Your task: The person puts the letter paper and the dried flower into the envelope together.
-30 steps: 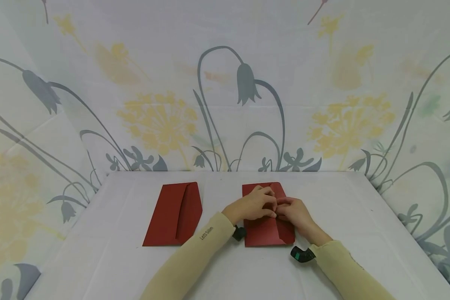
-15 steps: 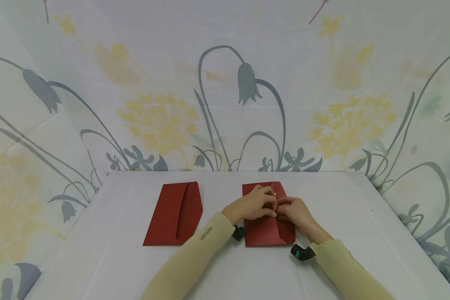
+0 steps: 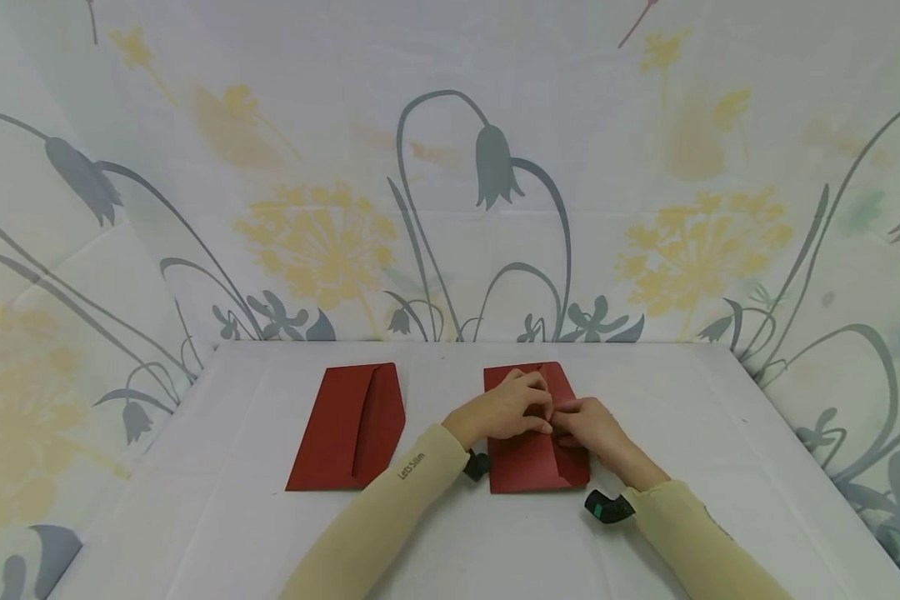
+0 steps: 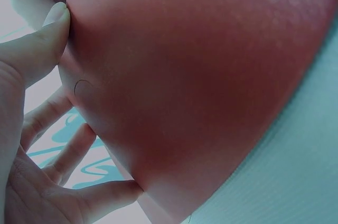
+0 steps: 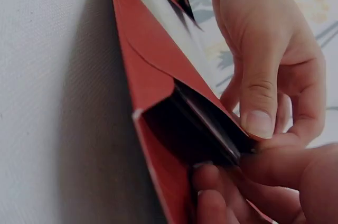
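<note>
Two red envelopes lie in the head view. The left envelope (image 3: 337, 429) has its flap side to the right and is untouched. At the right envelope (image 3: 521, 467), my left hand (image 3: 504, 408) pinches the mouth edge, its thumb on the front face in the left wrist view. My right hand (image 3: 594, 429) comes from the right, fingertips at the open mouth. The right wrist view shows the mouth gaping, with the edge of a thin flat sheet (image 5: 211, 129) inside; the right fingers (image 5: 269, 171) pinch at its end. What kind of sheet it is stays hidden.
A white cloth covers the table (image 3: 435, 542), with a flower-patterned curtain (image 3: 450, 208) behind and at both sides. Dark wrist cameras, one a black camera (image 3: 607, 507), sit under the cuffs of pale yellow sleeves (image 3: 375, 517).
My right hand has shifted slightly right, away from the left fingertips. The left hand and both envelopes stay nearly where they were. A small white spot by the left fingers half a second ago is gone.
</note>
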The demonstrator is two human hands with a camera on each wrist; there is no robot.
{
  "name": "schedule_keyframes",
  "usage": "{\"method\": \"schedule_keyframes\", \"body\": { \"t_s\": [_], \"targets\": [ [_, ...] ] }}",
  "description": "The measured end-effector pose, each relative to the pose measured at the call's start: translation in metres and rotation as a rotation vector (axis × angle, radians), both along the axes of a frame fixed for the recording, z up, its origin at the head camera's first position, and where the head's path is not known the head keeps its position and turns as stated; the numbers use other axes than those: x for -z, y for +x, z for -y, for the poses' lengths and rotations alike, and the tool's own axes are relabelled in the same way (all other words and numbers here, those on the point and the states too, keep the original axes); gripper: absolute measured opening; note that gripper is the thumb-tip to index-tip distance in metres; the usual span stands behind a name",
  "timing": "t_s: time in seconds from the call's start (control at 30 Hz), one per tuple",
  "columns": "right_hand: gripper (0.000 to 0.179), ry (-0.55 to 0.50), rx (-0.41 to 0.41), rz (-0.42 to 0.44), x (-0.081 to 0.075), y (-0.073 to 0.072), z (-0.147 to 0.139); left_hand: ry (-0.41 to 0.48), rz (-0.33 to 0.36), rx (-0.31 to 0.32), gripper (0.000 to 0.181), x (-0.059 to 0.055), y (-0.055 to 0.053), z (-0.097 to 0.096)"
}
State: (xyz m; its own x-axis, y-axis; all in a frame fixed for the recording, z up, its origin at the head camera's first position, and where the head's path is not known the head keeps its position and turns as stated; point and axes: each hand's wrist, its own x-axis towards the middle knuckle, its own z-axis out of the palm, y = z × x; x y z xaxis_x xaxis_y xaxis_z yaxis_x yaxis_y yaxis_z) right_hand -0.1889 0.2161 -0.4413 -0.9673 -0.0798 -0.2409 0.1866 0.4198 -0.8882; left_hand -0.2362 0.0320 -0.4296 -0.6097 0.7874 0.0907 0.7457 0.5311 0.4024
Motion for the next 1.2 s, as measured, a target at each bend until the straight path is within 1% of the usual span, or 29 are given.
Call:
{"method": "schedule_keyframes", "body": {
  "t_s": [0.1, 0.2, 0.3, 0.43, 0.5, 0.63, 0.73, 0.9, 1.03, 1.2],
  "targets": [
    [0.023, 0.029, -0.046, 0.011, -0.002, 0.0, -0.001, -0.002, -0.003, 0.005, 0.011, 0.001, -0.001, 0.0],
    [0.025, 0.02, -0.05, 0.017, -0.002, 0.0, -0.003, 0.0, -0.002, 0.004, 0.011, 0.0, 0.001, 0.001],
    [0.03, -0.029, -0.012, 0.002, -0.002, -0.001, -0.006, 0.003, 0.006, -0.001, 0.011, -0.003, 0.002, 0.001],
    [0.037, -0.118, 0.045, -0.044, 0.0, -0.004, -0.008, 0.0, 0.018, -0.01, 0.011, -0.004, 0.002, 0.001],
    [0.041, -0.162, 0.046, -0.059, 0.002, -0.006, -0.009, -0.002, 0.024, -0.012, 0.011, -0.003, 0.002, 0.001],
    [0.048, -0.25, 0.011, -0.058, 0.007, -0.007, -0.01, -0.001, 0.028, -0.01, 0.012, -0.001, 0.002, 0.001],
    [0.051, -0.287, -0.018, -0.043, 0.011, -0.009, -0.011, 0.0, 0.026, -0.005, 0.012, -0.001, 0.003, 0.001],
    [0.053, -0.306, -0.055, -0.027, 0.016, -0.01, -0.013, 0.006, 0.032, 0.0, 0.012, -0.001, 0.004, 0.001],
    [0.055, -0.318, -0.086, -0.023, 0.016, -0.01, -0.012, 0.004, 0.027, 0.0, 0.012, -0.001, 0.005, 0.001],
    [0.055, -0.329, -0.091, -0.029, 0.014, -0.01, -0.01, -0.022, 0.017, -0.006, 0.012, -0.002, 0.004, 0.001]
  ]
}}
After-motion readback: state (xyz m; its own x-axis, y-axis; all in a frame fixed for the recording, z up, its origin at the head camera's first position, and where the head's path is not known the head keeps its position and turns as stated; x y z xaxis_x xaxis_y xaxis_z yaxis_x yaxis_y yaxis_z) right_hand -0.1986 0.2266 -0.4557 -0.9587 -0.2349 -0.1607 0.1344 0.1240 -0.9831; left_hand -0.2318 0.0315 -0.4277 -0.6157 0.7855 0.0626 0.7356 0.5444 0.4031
